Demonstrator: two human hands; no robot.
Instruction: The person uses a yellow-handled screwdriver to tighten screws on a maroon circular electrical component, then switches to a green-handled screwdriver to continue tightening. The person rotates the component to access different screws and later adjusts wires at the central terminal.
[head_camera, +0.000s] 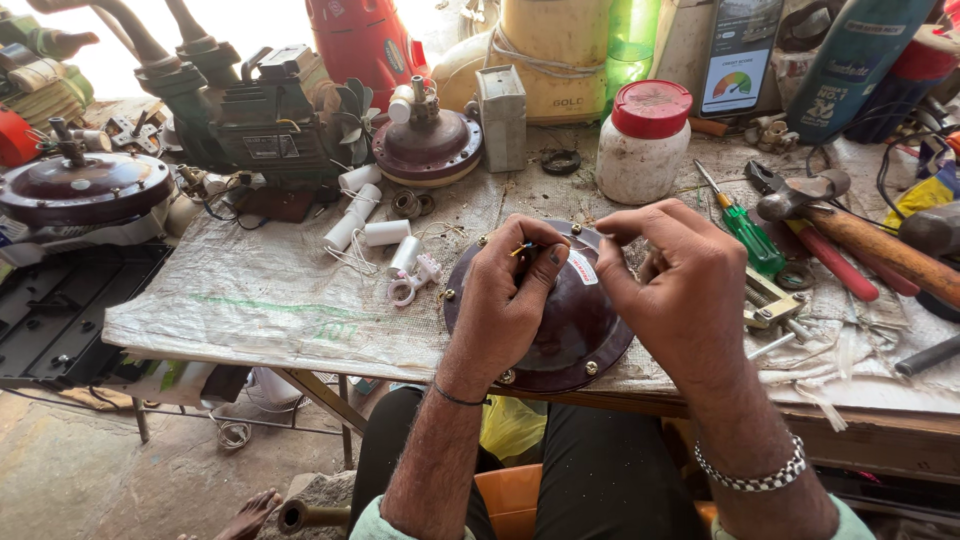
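The left hand (505, 290) is curled over the top of a round, dark maroon metal motor housing (560, 330) that lies on the near edge of a workbench covered with white woven sacking (260, 300); its thumb and forefinger are pinched nearly closed on a thin yellow-and-blue wire end (522, 247) at the housing's 11 o'clock rim. The right hand (680, 285) hovers just beside it at the housing's 2 o'clock, fingers bent inward and tips drawn together, but whether they grip anything cannot be told. From the housing, a cluster of small white plastic cylinders (365, 225) lies at about 10 o'clock, and a second maroon motor dome (428, 140) stands farther off at 11 o'clock. A white plastic jar with a red screw lid (645, 145) sits at 1 o'clock, a green-handled screwdriver (745, 232) at 2 o'clock, and a wooden-handled hammer (850, 235) beyond it toward 3 o'clock. A third maroon dome (80, 185) rests well apart at 9 o'clock.
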